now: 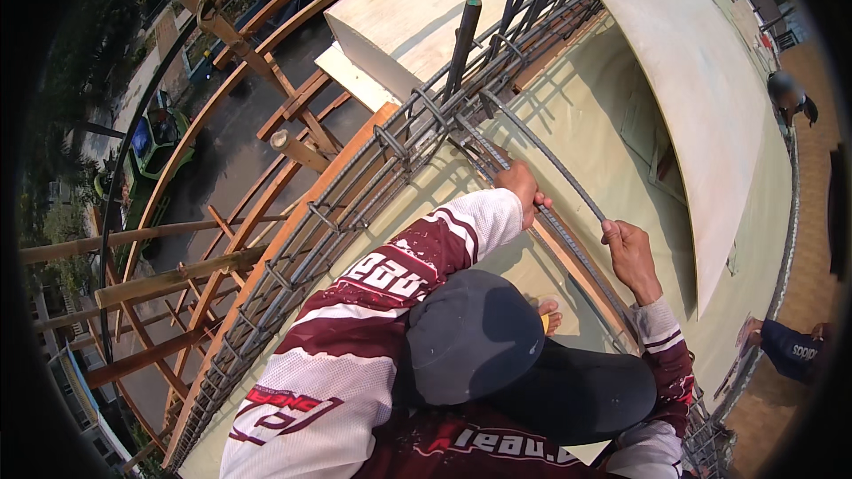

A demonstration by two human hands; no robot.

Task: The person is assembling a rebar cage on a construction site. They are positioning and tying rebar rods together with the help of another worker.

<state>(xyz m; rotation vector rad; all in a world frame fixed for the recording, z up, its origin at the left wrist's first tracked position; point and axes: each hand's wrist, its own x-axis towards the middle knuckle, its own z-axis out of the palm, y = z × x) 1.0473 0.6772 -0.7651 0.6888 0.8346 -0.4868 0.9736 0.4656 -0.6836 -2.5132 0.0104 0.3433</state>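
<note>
While the left hand's grip [518, 186] is closed round one steel rod [570, 244] and the right's [630, 257] round another rod [550, 153], both near the pale deck's [603, 142] cage-side edge, steady, even handling seems best.

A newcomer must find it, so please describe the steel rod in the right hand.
Find the long rebar cage running diagonally across the picture. Near its thick dark upright bars, two thinner ones run towards the lower right. The right hand grips the wanted rod; the left hand holds its neighbour.
</note>
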